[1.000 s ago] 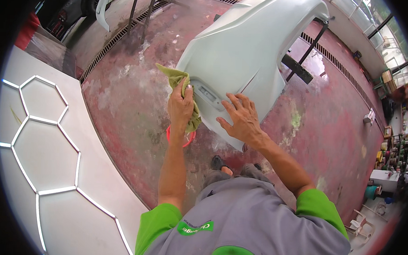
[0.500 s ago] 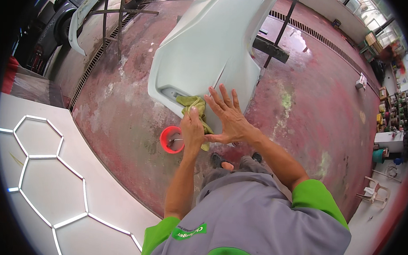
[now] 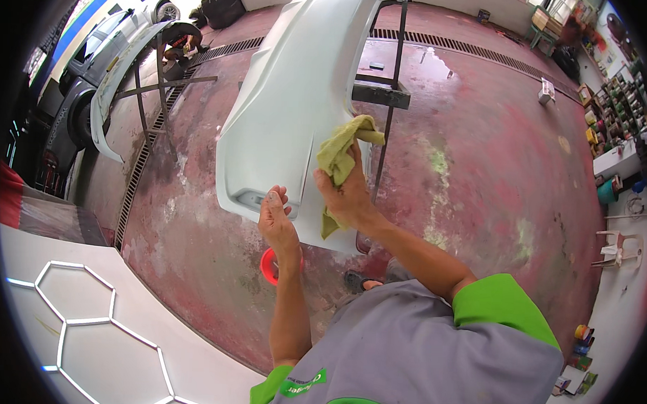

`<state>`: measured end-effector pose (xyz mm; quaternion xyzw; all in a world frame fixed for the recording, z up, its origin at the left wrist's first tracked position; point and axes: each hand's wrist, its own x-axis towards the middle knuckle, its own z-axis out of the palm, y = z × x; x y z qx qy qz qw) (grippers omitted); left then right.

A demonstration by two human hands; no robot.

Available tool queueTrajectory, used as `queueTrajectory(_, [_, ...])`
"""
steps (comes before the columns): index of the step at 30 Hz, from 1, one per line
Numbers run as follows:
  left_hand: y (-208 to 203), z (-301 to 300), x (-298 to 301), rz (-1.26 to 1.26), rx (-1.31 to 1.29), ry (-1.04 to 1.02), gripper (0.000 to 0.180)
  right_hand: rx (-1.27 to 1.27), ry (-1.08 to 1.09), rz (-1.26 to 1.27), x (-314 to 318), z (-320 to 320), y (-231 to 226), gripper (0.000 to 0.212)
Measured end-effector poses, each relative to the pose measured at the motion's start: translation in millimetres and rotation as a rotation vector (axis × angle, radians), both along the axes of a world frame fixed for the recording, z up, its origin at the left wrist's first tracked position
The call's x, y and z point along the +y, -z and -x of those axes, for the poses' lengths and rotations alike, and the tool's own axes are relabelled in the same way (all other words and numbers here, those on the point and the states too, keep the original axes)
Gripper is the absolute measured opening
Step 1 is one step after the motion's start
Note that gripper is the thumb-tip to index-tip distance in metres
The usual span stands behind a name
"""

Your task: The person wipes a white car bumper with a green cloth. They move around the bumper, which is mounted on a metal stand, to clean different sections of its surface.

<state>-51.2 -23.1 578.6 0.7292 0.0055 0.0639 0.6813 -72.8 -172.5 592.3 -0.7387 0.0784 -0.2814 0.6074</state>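
The right hand (image 3: 348, 199) is grasping a yellow-green cloth (image 3: 333, 156); the cloth is bunching beyond the fingers, with one end hanging by the palm. It is overlapping the pale body panel (image 3: 291, 94) in view; contact is remaining unclear. The left hand (image 3: 278, 225) is curling loosely near the panel's lower edge; whether it is gripping anything cannot be told. A dark stand (image 3: 384, 96) is standing beside the panel on the stained reddish floor (image 3: 481, 179). The left forearm is partly hiding a red bucket (image 3: 267, 266). The upper frame edge is cutting off the panel.
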Motion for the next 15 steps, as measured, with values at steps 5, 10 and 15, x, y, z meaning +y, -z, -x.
queueTrajectory(5, [50, -15, -19, -0.089, -0.105, -0.053, 0.044, 0.037, 0.076, 0.851, 19, -36, 43, 0.065])
queueTrajectory(10, [61, -4, -35, -0.35, -0.291, -0.171, 0.044, 0.047, 0.038, 0.913, -22, -92, 16, 0.062])
queueTrajectory(15, [45, 2, -43, -0.304, 0.023, -0.145, 0.043, 0.1, 0.072, 0.852, -71, -180, -15, 0.073])
